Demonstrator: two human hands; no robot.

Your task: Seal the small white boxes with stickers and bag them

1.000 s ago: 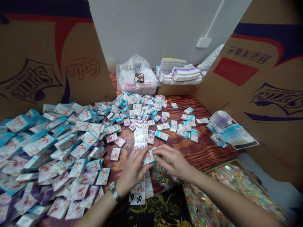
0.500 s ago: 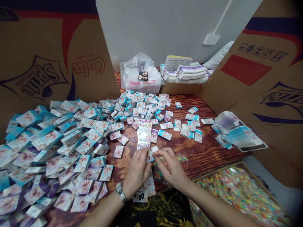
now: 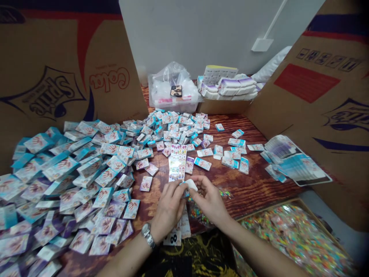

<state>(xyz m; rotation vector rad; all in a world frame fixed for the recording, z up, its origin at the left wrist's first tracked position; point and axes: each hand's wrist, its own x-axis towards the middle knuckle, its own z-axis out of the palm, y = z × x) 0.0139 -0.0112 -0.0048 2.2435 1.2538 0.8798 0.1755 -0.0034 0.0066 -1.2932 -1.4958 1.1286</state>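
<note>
- A wood-patterned counter [image 3: 245, 192] is covered on many sides of the sticker sheet [image 3: 178, 163], which is laid flat on it.
- Large cardboard boxes are stood beyond the sticker sheet: the Cola-printed box [image 3: 106, 50] to its left, the red-labelled box [image 3: 288, 111] to its right.
- A heap of small printed cartons [image 3: 86, 173] is spread left of and behind the sticker sheet.
- Wrapped colorful pieces [image 3: 288, 231] are held in a shallow carton to its near right.
- A clear plastic tub [image 3: 173, 104], stuffed with plastic bags, is placed behind the sheet; a low box [image 3: 225, 107], filled with stacked cartons, is set just right of that.
- Flat cartons [image 3: 291, 161] are fanned out well to the sheet's right.
- The left hand [image 3: 170, 206] is kept just nearer than the sheet, its fingers closed around the blue-and-white carton [image 3: 185, 193].
- The right hand [image 3: 210, 198] is held beside it, the carton's white flap [image 3: 192, 185] pinched between thumb and fingers.
- The held carton is positioned at the sheet's near end; whether they touch cannot be told.
</note>
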